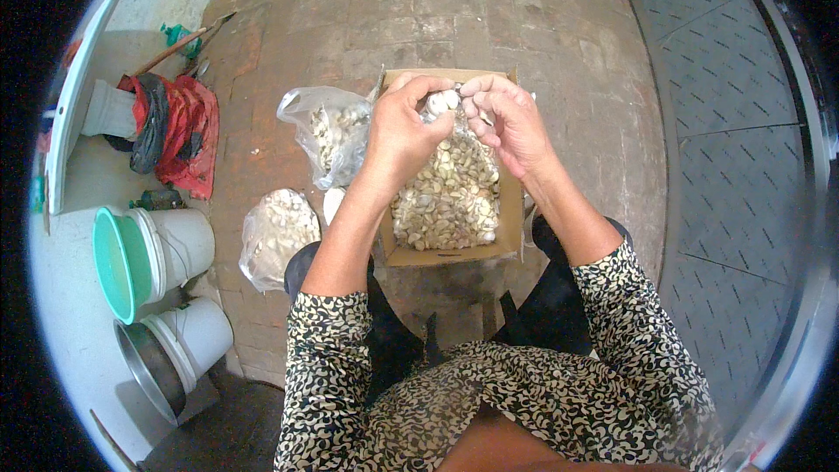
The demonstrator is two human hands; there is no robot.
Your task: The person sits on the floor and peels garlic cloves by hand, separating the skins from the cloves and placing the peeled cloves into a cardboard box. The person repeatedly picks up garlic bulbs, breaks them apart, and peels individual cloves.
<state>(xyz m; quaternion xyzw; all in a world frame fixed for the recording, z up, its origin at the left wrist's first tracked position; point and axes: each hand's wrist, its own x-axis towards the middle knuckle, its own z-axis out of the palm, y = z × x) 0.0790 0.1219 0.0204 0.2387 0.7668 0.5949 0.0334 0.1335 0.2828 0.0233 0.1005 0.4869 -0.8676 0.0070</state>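
My left hand point(413, 118) is closed around a small white garlic bulb or cluster of cloves point(443, 101), held between thumb and fingers. Close to its right side is my right hand point(501, 108), with fingers bent and their tips near the white piece; whether it pinches anything is too small to tell. Both hands are above an open cardboard box point(452, 255), which holds a mass of pale and brownish pieces that look like garlic cloves point(446, 206). The hands hide part of the box's far end.
Left of the box lie a clear plastic bag of similar pieces point(337, 131) and another bag point(280, 229) with whiter contents. Along the left wall are a green basin point(118, 265), white buckets point(190, 246), a metal bowl point(147, 367) and red plastic bags point(190, 131). Grey panels point(734, 164) border the right side.
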